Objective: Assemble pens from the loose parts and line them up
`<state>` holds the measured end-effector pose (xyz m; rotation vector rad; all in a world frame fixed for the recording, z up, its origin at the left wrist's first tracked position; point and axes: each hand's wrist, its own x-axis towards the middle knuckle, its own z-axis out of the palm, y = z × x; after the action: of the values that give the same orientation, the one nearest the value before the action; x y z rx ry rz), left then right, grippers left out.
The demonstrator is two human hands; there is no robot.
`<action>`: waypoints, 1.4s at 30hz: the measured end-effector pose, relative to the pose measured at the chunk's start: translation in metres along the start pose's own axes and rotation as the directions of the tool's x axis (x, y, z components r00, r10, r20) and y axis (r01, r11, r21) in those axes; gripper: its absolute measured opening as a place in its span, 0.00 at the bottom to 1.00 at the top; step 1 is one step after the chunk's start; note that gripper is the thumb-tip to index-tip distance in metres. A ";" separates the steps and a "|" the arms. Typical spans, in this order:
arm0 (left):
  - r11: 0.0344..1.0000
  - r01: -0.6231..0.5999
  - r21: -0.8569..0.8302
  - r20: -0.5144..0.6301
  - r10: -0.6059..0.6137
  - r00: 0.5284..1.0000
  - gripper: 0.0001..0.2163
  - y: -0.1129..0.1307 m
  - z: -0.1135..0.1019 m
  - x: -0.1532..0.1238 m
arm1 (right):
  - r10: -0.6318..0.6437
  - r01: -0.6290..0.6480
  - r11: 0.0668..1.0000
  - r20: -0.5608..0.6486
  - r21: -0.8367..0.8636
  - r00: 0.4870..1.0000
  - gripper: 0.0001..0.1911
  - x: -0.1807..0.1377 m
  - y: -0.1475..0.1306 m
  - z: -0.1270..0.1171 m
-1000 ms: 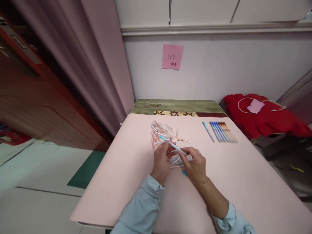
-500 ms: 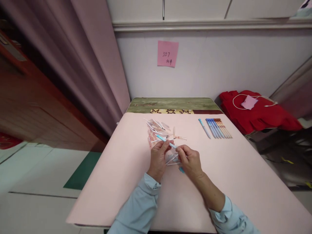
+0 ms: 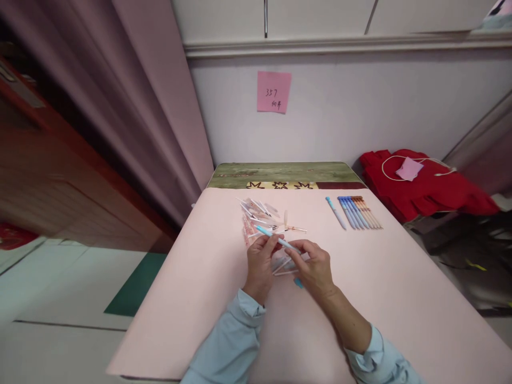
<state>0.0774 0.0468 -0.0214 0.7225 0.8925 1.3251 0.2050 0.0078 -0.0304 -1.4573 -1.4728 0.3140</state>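
My left hand (image 3: 260, 261) and my right hand (image 3: 316, 266) are both closed on one light blue pen (image 3: 278, 240), held over the pink table (image 3: 400, 298). Its teal tip sticks out up and to the left past my left fingers. Beneath my hands lie loose clear pen parts (image 3: 285, 265). A small teal cap (image 3: 298, 283) lies by my right wrist. Just beyond my hands is a scattered pile of pen parts (image 3: 260, 216). A neat row of finished pens (image 3: 356, 212), blue and brown, lies at the far right of the table.
A pink sticky note (image 3: 273, 92) hangs on the wall ahead. A red cloth (image 3: 424, 186) with a white cable lies right of the table. A curtain (image 3: 152, 106) and a wooden door (image 3: 52, 160) stand to the left. Green patterned surface (image 3: 284, 173) borders the table's far edge.
Both hands stay on the blue pen. My right fingers slid in along it half a second ago and have slid back out, showing more of the barrel. The view shifted a little.
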 end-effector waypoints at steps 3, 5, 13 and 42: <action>0.999 -0.021 0.030 0.032 0.020 0.999 0.11 0.000 -0.003 0.000 | 0.042 -0.045 0.997 0.060 0.063 0.997 0.12 0.000 0.000 -0.003; 0.998 -0.032 0.046 0.034 0.030 0.999 0.11 -0.001 -0.004 0.001 | 0.097 -0.116 0.982 0.128 0.149 0.987 0.14 0.000 0.002 -0.003; 0.998 -0.034 0.048 -0.044 0.036 0.998 0.11 0.002 0.002 -0.003 | 0.166 -0.202 0.956 0.176 0.213 0.970 0.17 -0.003 0.007 0.002; 0.103 -0.785 0.610 0.776 -0.274 0.568 0.03 0.016 -0.001 -0.015 | 0.472 -0.306 0.757 -0.160 0.578 0.867 0.17 0.024 0.021 -0.017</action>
<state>0.0685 0.0336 -0.0064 2.5401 0.7650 0.3000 0.2362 0.0263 -0.0274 -1.2638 -0.7280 0.6798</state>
